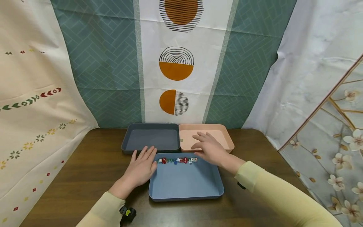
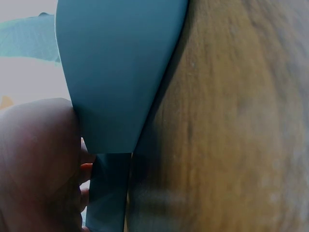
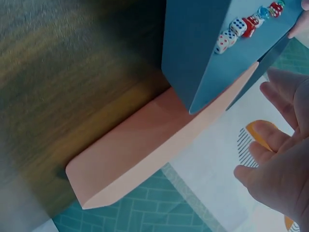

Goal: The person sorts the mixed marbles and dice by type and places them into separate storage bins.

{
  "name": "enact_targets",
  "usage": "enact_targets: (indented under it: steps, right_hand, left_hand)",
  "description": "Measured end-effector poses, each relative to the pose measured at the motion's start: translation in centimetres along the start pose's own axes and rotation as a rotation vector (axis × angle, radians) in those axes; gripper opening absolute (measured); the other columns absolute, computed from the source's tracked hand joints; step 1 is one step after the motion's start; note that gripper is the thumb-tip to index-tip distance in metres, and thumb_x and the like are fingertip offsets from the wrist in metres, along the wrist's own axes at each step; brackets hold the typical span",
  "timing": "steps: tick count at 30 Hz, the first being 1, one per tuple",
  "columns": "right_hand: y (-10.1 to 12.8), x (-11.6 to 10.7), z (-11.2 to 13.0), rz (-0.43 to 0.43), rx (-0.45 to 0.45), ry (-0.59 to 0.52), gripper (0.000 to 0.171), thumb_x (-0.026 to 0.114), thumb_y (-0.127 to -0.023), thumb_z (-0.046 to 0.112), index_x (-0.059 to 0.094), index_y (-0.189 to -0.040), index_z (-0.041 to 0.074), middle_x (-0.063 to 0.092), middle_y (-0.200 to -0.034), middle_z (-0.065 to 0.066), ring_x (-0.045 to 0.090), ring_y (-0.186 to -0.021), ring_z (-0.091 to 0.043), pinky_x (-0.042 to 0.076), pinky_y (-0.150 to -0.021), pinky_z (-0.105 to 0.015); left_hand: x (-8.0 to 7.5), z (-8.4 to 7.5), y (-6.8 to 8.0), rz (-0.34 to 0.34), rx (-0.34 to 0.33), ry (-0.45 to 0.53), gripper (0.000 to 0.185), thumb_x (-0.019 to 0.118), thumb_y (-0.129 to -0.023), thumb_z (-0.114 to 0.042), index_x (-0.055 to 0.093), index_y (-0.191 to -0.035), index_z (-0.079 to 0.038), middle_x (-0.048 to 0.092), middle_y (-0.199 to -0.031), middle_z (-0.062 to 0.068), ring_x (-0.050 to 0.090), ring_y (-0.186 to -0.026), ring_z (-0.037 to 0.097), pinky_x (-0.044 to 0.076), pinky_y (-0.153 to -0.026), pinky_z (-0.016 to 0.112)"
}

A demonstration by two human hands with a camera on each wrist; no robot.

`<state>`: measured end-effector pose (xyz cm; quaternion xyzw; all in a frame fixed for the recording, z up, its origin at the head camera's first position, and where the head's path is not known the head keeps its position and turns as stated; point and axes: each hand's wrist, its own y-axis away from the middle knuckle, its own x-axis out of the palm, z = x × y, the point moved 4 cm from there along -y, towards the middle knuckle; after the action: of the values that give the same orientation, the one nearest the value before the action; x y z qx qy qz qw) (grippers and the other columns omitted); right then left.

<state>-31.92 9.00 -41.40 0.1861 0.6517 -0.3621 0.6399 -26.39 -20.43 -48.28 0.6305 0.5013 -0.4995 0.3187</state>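
Observation:
A blue tray [image 1: 185, 186] lies near the table's front, with several small dice [image 1: 178, 160] lined along its far wall. The dice [image 3: 244, 26] also show in the right wrist view. My left hand [image 1: 141, 168] rests flat, fingers straight, on the table against the blue tray's left far corner [image 2: 116, 72]. My right hand [image 1: 208, 148] hovers with relaxed, spread fingers over the blue tray's far right corner and the near edge of the pink tray [image 1: 224, 130]. It holds nothing. A dark grey tray [image 1: 129, 138] stands behind my left hand.
The brown wooden table [image 1: 85, 170] carries the three trays. Patterned curtains hang behind and to both sides [image 1: 175, 63]. The pink tray [image 3: 145, 154] and grey tray hold nothing visible.

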Motion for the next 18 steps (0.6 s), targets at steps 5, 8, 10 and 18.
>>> enact_targets:
  steps: [5, 8, 10, 18]
  right_hand:
    - [0.4, 0.7, 0.4, 0.003, -0.028, 0.007, 0.018, 0.089, -0.096, 0.018, 0.087, -0.114, 0.014, 0.060, -0.157, -0.021, 0.042, -0.157, -0.047, 0.027, -0.128, -0.068]
    - [0.6, 1.0, 0.6, -0.005, -0.050, 0.018, 0.018, 0.090, -0.094, 0.015, 0.088, -0.112, 0.014, 0.061, -0.156, -0.022, 0.043, -0.156, -0.048, 0.030, -0.126, -0.069]
    - [0.6, 1.2, 0.6, 0.001, -0.055, 0.019, 0.018, 0.090, -0.094, 0.015, 0.088, -0.112, 0.015, 0.061, -0.156, -0.022, 0.042, -0.156, -0.048, 0.030, -0.127, -0.069]
    - [0.4, 2.2, 0.7, 0.018, -0.061, 0.038, 0.016, 0.091, -0.094, 0.015, 0.088, -0.110, 0.014, 0.063, -0.154, -0.022, 0.045, -0.155, -0.047, 0.033, -0.125, -0.067]
  left_hand:
    - [0.2, 0.1, 0.0, -0.019, 0.010, 0.017, 0.063, 0.046, -0.117, -0.031, 0.036, -0.172, -0.002, 0.029, -0.180, 0.017, 0.018, -0.167, 0.043, 0.003, -0.130, 0.073]
    - [0.2, 0.0, 0.0, -0.023, 0.014, 0.020, 0.064, 0.045, -0.117, -0.032, 0.036, -0.172, -0.002, 0.029, -0.179, 0.018, 0.018, -0.167, 0.043, 0.003, -0.130, 0.073]
    - [0.1, 0.0, 0.1, -0.026, 0.016, 0.023, 0.063, 0.045, -0.117, -0.031, 0.037, -0.171, -0.001, 0.030, -0.179, 0.019, 0.019, -0.167, 0.043, 0.004, -0.129, 0.073]
    - [-0.2, -0.2, 0.2, -0.020, 0.008, 0.008, 0.063, 0.045, -0.117, -0.032, 0.037, -0.171, -0.002, 0.031, -0.179, 0.018, 0.019, -0.167, 0.043, 0.005, -0.129, 0.074]
